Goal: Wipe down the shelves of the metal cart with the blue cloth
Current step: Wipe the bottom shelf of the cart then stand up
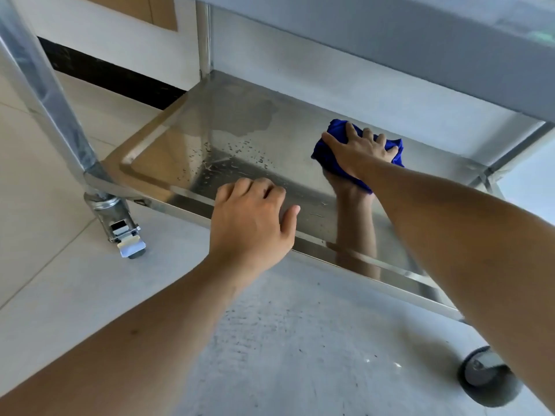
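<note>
The metal cart's bottom shelf [168, 151] is a shiny steel tray seen from above, with water droplets and a damp patch on its left half. My right hand [359, 151] presses the bunched blue cloth [326, 157] flat on the shelf's right part, fingers spread over it. My left hand [250, 217] rests on the shelf's near rim with fingers curled over the edge, holding no cloth. The shelf mirrors my right forearm.
The shelf above [390, 40] overhangs the work area from the top right. A cart leg [45, 85] wrapped in plastic film runs down the left to a braked caster [123, 232]. A second caster [486, 376] stands at lower right on the grey floor.
</note>
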